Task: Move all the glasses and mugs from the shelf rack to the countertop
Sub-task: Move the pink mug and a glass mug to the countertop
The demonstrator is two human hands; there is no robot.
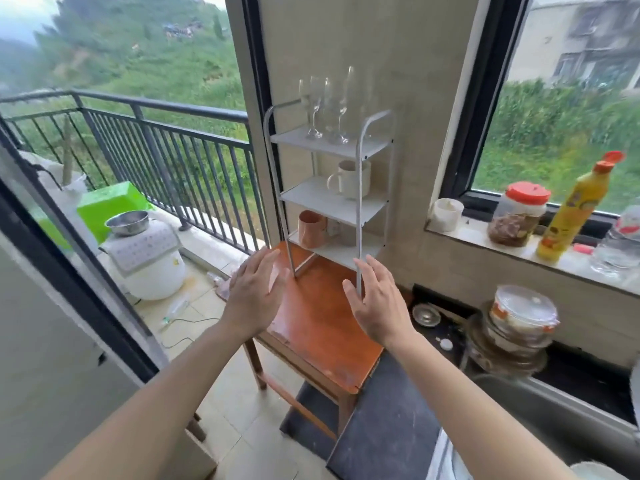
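Left hand and right hand raised open-palmed, empty, just before the white shelf rack on a wooden table; stemmed glasses on top, cream mug mid-shelf, copper mug lowest, all above and beyond the fingers

Both my bare forearms reach forward, rising from the lower corners and drawing closer toward the wrists. My left hand is open, fingers straight and together, palm facing inward to the right. My right hand mirrors it, open with fingers slightly spread, palm facing left. Neither hand holds anything.
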